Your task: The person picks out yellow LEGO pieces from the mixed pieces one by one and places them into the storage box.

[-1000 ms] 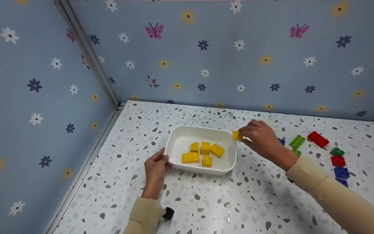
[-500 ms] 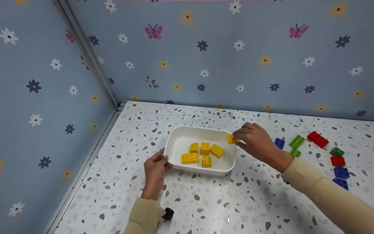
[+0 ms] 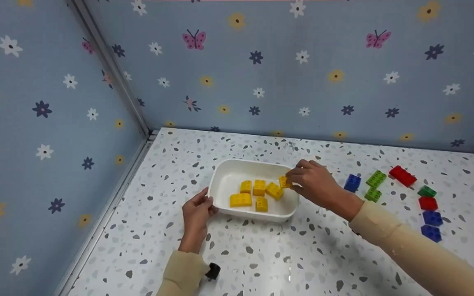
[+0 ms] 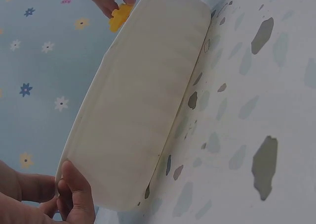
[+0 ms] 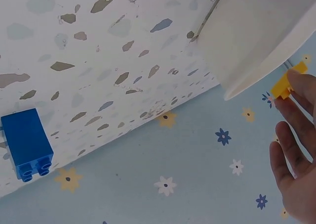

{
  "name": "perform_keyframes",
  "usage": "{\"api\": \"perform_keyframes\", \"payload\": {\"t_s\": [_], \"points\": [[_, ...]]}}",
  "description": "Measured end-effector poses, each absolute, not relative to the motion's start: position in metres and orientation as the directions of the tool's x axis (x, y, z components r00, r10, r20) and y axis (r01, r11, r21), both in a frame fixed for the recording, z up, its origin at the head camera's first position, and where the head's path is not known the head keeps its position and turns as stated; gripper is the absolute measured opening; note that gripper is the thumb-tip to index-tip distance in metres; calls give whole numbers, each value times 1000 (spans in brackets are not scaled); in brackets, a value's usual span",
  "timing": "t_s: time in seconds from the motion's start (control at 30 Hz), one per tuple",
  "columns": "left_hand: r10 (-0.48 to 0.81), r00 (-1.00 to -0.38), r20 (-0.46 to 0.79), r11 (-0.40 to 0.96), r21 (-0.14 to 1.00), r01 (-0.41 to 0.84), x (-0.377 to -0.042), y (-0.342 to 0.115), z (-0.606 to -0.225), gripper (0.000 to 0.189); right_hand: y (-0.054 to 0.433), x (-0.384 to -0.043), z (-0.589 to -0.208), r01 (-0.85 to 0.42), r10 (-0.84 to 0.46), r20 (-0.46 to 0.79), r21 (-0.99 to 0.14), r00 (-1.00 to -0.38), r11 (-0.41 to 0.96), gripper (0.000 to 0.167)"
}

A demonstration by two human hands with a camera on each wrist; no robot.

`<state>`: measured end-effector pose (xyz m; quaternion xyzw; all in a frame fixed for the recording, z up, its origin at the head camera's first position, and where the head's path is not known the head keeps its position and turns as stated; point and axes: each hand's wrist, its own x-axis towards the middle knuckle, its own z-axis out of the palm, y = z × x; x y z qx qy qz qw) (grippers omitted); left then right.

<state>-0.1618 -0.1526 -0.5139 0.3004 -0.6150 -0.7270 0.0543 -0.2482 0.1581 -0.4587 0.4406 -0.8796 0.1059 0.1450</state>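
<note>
A white plastic tub (image 3: 228,172) stands on the speckled table with several yellow toy bricks (image 3: 241,200) on its floor. My left hand (image 3: 196,210) grips the tub's left end, thumb on the outer wall, as the left wrist view also shows (image 4: 74,194). At the right end, my right hand (image 3: 313,183) pinches one yellow brick (image 3: 283,181) between thumb and fingers, just inside the rim. In the right wrist view that brick (image 5: 288,80) shows at the fingertips, apart from the tub wall.
Right of the tub lie a blue brick (image 3: 352,183), two light green bricks (image 3: 376,179) and a long red brick (image 3: 403,176). Farther right are a dark green brick (image 3: 427,191), a smaller red brick (image 3: 428,203) and two blue bricks (image 3: 432,218). A flowered wall (image 3: 278,82) borders the table.
My right hand has moved left with the pinched yellow brick, from beside the tub's right rim to over its inside. The left hand and tub have stayed in place.
</note>
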Motion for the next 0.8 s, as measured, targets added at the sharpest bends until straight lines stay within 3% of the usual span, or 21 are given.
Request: {"api": "perform_keyframes", "payload": {"t_s": [0.53, 0.8], "points": [[-435, -841, -321, -269, 938, -219, -161, -153, -518, 42, 149, -245, -459, -812, -780, 246, -66, -576, 579, 16], [-434, -834, -341, -263, 933, -245, -161, -153, -516, 42, 145, -244, -459, -810, -792, 171, -94, -586, 579, 16]]}}
